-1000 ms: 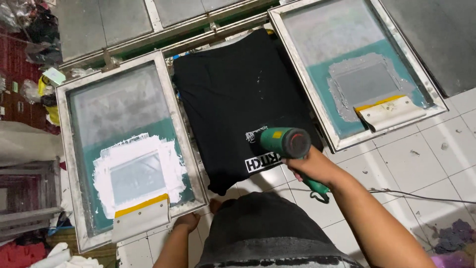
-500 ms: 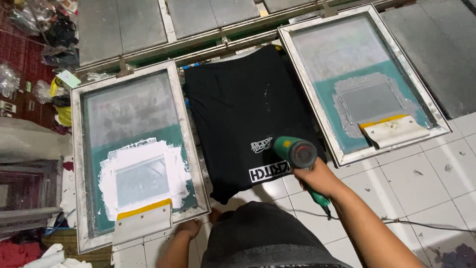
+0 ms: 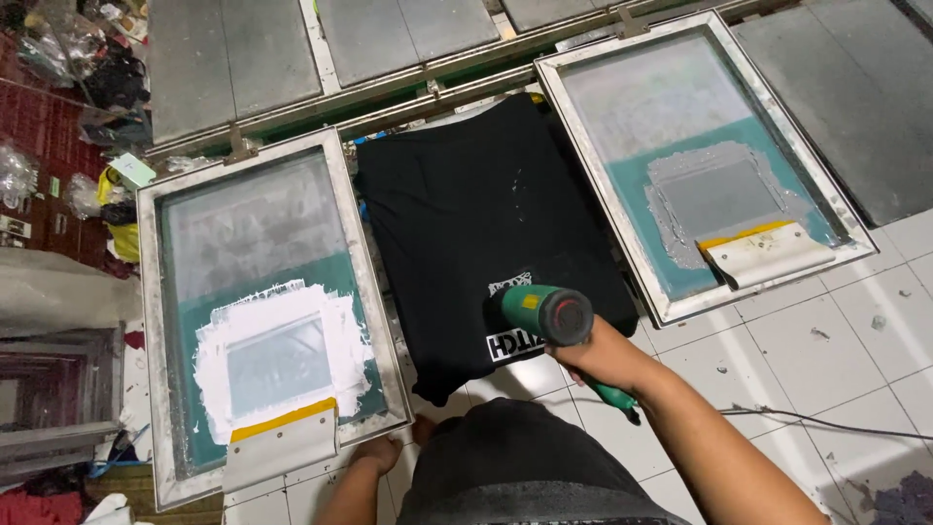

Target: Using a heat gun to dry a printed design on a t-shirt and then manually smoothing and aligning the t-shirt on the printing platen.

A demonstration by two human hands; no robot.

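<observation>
**A:** Start closest in. What are the 2 hands doing?

**B:** The right hand (image 3: pixel 604 358) is clamped around the grip of a green heat gun (image 3: pixel 552 316), nozzle aimed down at the white print (image 3: pixel 513 342) near the bottom hem of the black t-shirt (image 3: pixel 486 214). The left hand (image 3: pixel 377 453) sits low at the near edge of the work surface, just below the corner of the left screen frame (image 3: pixel 255 292); I cannot tell whether its fingers are curled or flat.

**B:** Its cord (image 3: pixel 816 420) trails off to the right over the white tiles (image 3: pixel 855 331).

**A:** Anything different from 1 second ago?

**B:** The gun sat higher on the print then, covering more of the upper emblem. Now it has slid down and right, so the small upper mark shows and the heat falls on the lower lettering. That reads as a sweep across fresh ink, not finished.

**A:** And farther out?

**B:** The shirt lies flat between 2 screens. The left one carries thick white ink and a yellow-edged squeegee (image 3: pixel 280 439). The right screen frame (image 3: pixel 700 165) has grey ink with its own squeegee (image 3: pixel 768 251) resting at the lower edge. Beyond them, bare grey platens (image 3: pixel 233 58).
</observation>
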